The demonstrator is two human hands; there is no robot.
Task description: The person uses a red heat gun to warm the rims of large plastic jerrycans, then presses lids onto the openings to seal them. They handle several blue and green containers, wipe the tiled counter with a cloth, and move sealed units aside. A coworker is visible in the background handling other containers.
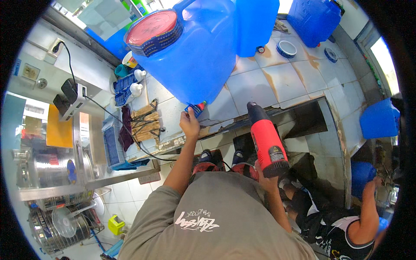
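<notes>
My left hand [189, 122] is closed, fingertips pinching a blue printed plastic sleeve [195, 111] at the lower corner of a large blue water jug [190, 65]. A red and green tip shows at the end of the sleeve. The jug's red round cap [152, 27] has a dark blue printed band around it. My right hand [263, 174], partly hidden, grips a red and black heat gun [268, 145]. Its nozzle points away from me over the counter edge, to the right of the sleeve and apart from it.
The white tiled counter [255, 86] has a chipped front edge and an opening below. Another blue jug [314, 21] and a tape roll [286, 49] stand behind. Left are a wooden piece [145, 122], bottles and a hanging cord [113, 115]. A co-worker [346, 221] crouches at right, hand near a blue container [362, 177].
</notes>
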